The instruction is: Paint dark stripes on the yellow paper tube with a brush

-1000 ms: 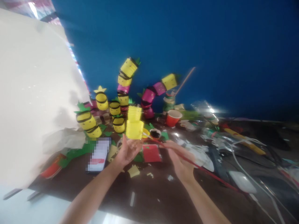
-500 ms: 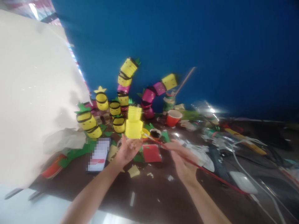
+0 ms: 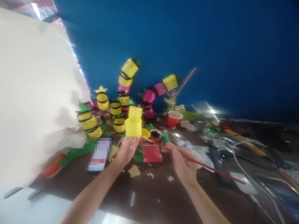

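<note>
A yellow cup-like piece (image 3: pixel 133 127) rests at the fingertips of my left hand (image 3: pixel 127 151), whose fingers are closed about its lower end. My right hand (image 3: pixel 184 161) grips a thin paintbrush (image 3: pixel 217 171) with a long red handle that slants down to the right. Its tip reaches toward the lower right edge of the yellow piece; blur hides whether they touch. Just right of the piece is a small container of yellow paint (image 3: pixel 145 133), and beside that a cup with dark contents (image 3: pixel 155 134). A second yellow stack (image 3: pixel 135 112) shows directly behind the held piece.
Black-banded yellow pineapple-like cups (image 3: pixel 86 121) and curved yellow-and-magenta stacks (image 3: pixel 126 77) stand at the back. A phone (image 3: pixel 99 155) lies left, a red packet (image 3: pixel 152 153) centrally, a red cup (image 3: pixel 174 119) behind. Bottles, white cables (image 3: pixel 235 152) and a charger (image 3: pixel 244 183) crowd the right.
My left hand has turned slightly, shifting the yellow piece a little left and up. The brush tip has moved left and slightly down, closer to the piece's lower edge.
</note>
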